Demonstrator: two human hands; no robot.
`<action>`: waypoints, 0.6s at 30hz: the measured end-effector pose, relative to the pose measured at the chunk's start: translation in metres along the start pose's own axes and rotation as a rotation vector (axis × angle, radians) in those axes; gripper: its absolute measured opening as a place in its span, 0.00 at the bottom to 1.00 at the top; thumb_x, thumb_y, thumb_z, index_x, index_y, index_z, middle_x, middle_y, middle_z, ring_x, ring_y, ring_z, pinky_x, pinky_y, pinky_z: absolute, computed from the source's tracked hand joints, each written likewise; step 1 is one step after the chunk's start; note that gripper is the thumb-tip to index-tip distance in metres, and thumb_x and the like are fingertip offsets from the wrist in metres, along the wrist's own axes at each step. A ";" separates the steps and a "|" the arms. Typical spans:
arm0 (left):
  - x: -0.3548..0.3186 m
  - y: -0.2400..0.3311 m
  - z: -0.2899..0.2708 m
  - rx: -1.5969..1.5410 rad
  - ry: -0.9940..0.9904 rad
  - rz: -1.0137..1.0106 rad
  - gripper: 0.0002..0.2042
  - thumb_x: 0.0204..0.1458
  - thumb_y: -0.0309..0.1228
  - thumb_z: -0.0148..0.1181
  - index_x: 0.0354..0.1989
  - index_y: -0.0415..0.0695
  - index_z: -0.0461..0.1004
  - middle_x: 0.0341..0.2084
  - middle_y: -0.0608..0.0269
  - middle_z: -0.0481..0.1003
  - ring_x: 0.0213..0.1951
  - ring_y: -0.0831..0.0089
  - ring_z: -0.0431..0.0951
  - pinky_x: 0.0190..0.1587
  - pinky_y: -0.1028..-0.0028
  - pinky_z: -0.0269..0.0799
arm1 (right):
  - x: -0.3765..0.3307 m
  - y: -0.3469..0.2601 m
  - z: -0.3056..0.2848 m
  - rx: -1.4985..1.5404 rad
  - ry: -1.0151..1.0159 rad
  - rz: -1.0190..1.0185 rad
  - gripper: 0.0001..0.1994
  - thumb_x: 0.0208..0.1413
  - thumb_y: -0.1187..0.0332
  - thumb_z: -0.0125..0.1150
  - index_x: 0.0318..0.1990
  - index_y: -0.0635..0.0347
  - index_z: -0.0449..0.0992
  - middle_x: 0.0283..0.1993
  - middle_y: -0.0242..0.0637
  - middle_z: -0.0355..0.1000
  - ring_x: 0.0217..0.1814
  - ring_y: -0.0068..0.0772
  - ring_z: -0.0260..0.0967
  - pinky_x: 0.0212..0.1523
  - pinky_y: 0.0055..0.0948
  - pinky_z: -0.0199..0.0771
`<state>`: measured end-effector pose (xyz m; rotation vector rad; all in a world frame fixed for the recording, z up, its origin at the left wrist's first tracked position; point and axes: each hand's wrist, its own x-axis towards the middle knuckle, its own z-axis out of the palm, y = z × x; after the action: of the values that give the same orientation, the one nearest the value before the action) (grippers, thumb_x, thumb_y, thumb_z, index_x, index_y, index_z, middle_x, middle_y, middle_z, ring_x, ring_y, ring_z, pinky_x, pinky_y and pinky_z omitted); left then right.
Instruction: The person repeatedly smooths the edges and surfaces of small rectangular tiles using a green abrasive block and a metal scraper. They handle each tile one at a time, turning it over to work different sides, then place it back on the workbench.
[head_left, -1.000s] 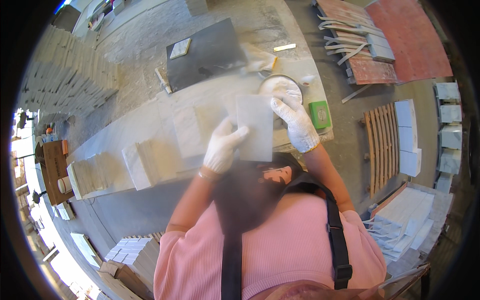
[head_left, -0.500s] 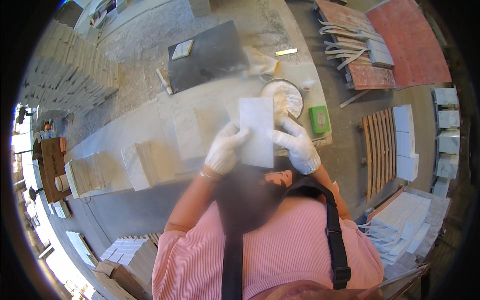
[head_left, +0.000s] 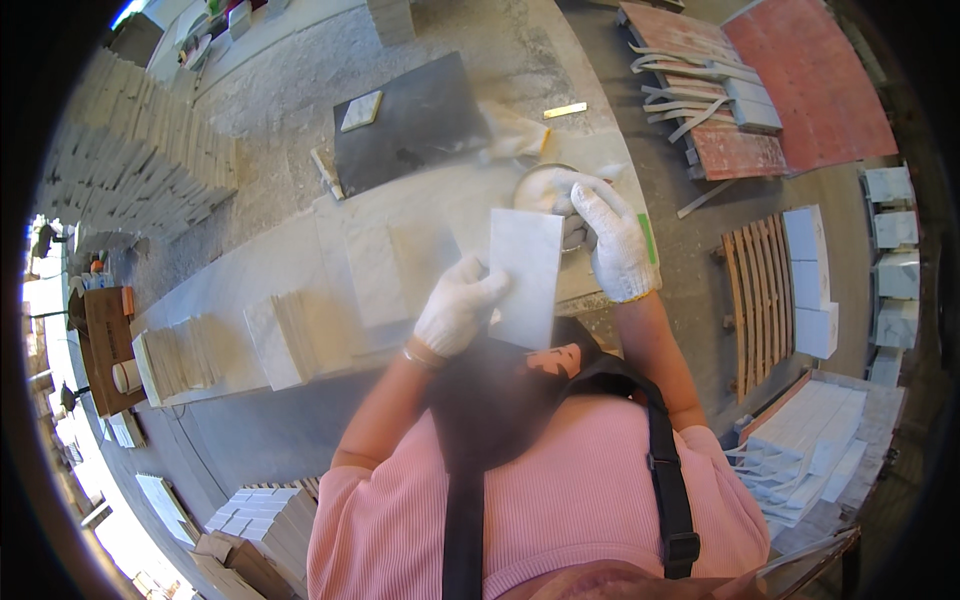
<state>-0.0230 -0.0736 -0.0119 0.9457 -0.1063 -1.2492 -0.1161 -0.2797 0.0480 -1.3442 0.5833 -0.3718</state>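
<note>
A white rectangular marble tile (head_left: 527, 275) stands in front of my chest, its broad face turned up toward me. My left hand (head_left: 458, 305), in a white knit glove, grips the tile by its left edge with the thumb over the face. My right hand (head_left: 620, 245), gloved too, is off the tile, its fingers stretched out over the right side of a round bowl (head_left: 540, 178). White material lies in the bowl, partly covered by the hand. A green box (head_left: 647, 238) shows only as a sliver beside my right hand.
A dark sheet (head_left: 410, 120) with a small tile piece (head_left: 361, 111) lies farther back on the dusty bench, near a brass-coloured strip (head_left: 566, 110). Stacked tiles (head_left: 285, 340) line the bench at left; taller slab stacks (head_left: 140, 150) stand behind. A wooden pallet (head_left: 757, 305) is at right.
My right hand has let go of the tile and moved up and right to the bowl, covering most of the green box. The tile has shifted slightly right and down in my left hand.
</note>
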 end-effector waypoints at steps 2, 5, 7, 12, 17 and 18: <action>0.001 -0.001 0.001 0.011 -0.006 0.029 0.20 0.61 0.34 0.64 0.55 0.33 0.71 0.46 0.60 0.78 0.47 0.75 0.77 0.53 0.72 0.73 | -0.001 -0.003 -0.001 0.044 0.003 0.012 0.19 0.72 0.61 0.49 0.59 0.67 0.75 0.42 0.38 0.78 0.34 0.23 0.75 0.34 0.21 0.74; 0.001 0.004 0.002 0.186 0.069 0.044 0.20 0.60 0.34 0.65 0.54 0.33 0.72 0.46 0.59 0.78 0.46 0.74 0.77 0.53 0.72 0.73 | -0.004 0.000 -0.002 0.043 0.004 0.006 0.21 0.73 0.60 0.48 0.60 0.68 0.74 0.39 0.37 0.78 0.32 0.23 0.75 0.32 0.21 0.73; 0.000 0.008 0.006 0.195 0.068 0.064 0.18 0.60 0.30 0.63 0.56 0.34 0.73 0.46 0.61 0.78 0.45 0.76 0.77 0.51 0.73 0.73 | -0.005 0.006 -0.003 0.005 0.013 -0.003 0.21 0.72 0.59 0.49 0.60 0.67 0.75 0.38 0.35 0.77 0.29 0.21 0.73 0.29 0.19 0.70; -0.002 0.016 0.013 0.225 0.090 0.090 0.18 0.60 0.30 0.62 0.56 0.35 0.73 0.46 0.61 0.78 0.46 0.76 0.76 0.51 0.73 0.72 | -0.014 0.024 -0.003 -0.158 0.034 0.048 0.21 0.71 0.56 0.52 0.59 0.63 0.77 0.34 0.29 0.74 0.25 0.14 0.65 0.25 0.16 0.59; 0.013 0.015 0.001 0.194 0.189 0.059 0.13 0.64 0.32 0.60 0.52 0.36 0.74 0.44 0.63 0.79 0.43 0.77 0.77 0.50 0.74 0.73 | -0.031 0.036 0.004 -0.197 -0.050 0.148 0.20 0.68 0.58 0.56 0.59 0.62 0.77 0.34 0.27 0.73 0.29 0.14 0.64 0.29 0.17 0.60; 0.014 0.015 -0.003 0.181 0.185 0.067 0.12 0.66 0.32 0.59 0.52 0.38 0.74 0.43 0.64 0.79 0.43 0.77 0.77 0.50 0.74 0.73 | -0.034 0.037 0.007 -0.161 -0.078 0.148 0.19 0.68 0.60 0.57 0.59 0.63 0.77 0.37 0.30 0.75 0.32 0.17 0.67 0.32 0.19 0.64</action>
<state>-0.0044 -0.0837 -0.0098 1.2012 -0.1054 -1.0979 -0.1424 -0.2477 0.0188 -1.4524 0.6539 -0.1530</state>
